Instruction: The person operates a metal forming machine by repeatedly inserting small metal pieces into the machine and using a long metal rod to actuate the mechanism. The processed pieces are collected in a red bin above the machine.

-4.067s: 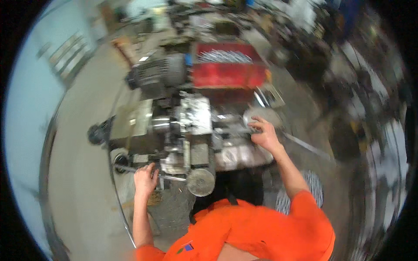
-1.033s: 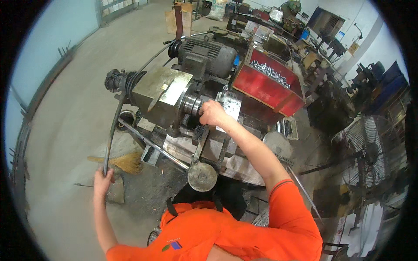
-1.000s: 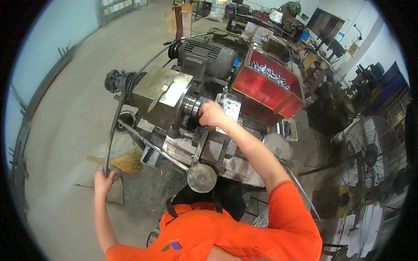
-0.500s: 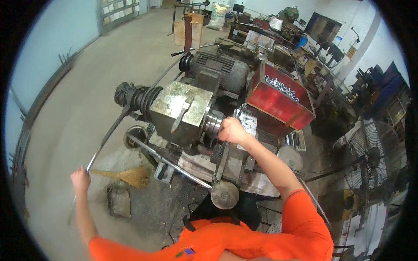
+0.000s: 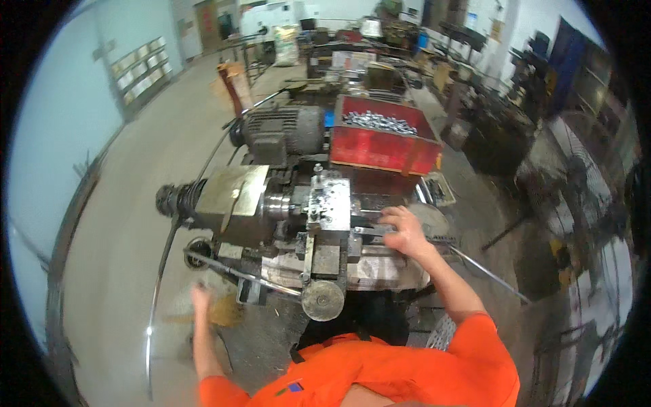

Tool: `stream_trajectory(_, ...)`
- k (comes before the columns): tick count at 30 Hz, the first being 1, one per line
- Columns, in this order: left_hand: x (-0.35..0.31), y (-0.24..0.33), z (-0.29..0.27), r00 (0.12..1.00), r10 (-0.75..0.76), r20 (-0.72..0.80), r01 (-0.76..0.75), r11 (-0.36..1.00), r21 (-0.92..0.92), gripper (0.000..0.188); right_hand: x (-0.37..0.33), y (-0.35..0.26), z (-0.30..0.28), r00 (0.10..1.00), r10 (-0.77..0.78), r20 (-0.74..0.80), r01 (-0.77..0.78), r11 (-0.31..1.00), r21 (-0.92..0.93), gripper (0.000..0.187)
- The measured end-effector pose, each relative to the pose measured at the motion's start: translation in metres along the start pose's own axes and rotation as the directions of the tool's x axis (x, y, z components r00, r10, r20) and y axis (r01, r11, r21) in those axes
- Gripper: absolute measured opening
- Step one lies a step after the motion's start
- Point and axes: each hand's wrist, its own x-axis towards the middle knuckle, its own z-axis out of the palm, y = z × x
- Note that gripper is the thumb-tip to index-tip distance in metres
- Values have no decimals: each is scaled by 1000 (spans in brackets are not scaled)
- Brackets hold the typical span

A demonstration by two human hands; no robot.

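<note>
A small bench lathe stands in front of me, with a metal headstock box [image 5: 234,193], a spindle chuck [image 5: 277,206] and a tool-post block [image 5: 330,203] covered in chips. My right hand [image 5: 405,232] is over the right end of the lathe bed, right of the block. Its fingers are bent and apart, with nothing visible between them. My left hand [image 5: 201,298] hangs low at the left, smeared by motion, so its fingers cannot be read. It is apart from the long metal lever [image 5: 161,278] that slopes down from the headstock's left end. A second bar [image 5: 251,275] ends near a round disc handle [image 5: 323,300].
A red box [image 5: 386,146] of small metal parts sits behind the lathe, beside a motor [image 5: 283,130]. At the right stands a large fan [image 5: 569,183]. A broom [image 5: 227,311] lies on the floor left of the lathe. A thin rod [image 5: 488,273] sticks out at the right.
My left hand has let go of the long lever and moved right. My right hand has left the chuck for the bed's right end. The tool-post block stands farther from the chuck; the view has turned.
</note>
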Motion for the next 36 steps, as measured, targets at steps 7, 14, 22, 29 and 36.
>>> stream_trajectory(7, -15, 23, 91, 776, 260, 574, -577, 660, 481, 35, -146, 30, -70, 864, 504, 10, -500, 860, -104, 32)
stream_trajectory(14, -2, 51, 69, 801, 203, 563, -547, 632, 549, 41, -258, 102, -107, 650, 725, -228, -710, 472, -523, 59)
stream_trajectory(22, 11, 67, -20, 979, 42, 200, 78, 828, -555, 42, -356, 166, -122, 230, 957, -177, -707, 39, -706, 46)
stream_trajectory(29, 9, 125, 6, 929, -222, 296, 367, 657, -659, 42, -391, 79, -78, 353, 910, -219, -765, 146, -628, 38)
stream_trajectory(36, 18, 108, 39, 971, -198, 133, 221, 541, -812, 25, -361, -47, -17, 243, 970, -7, -958, 241, 157, 22)
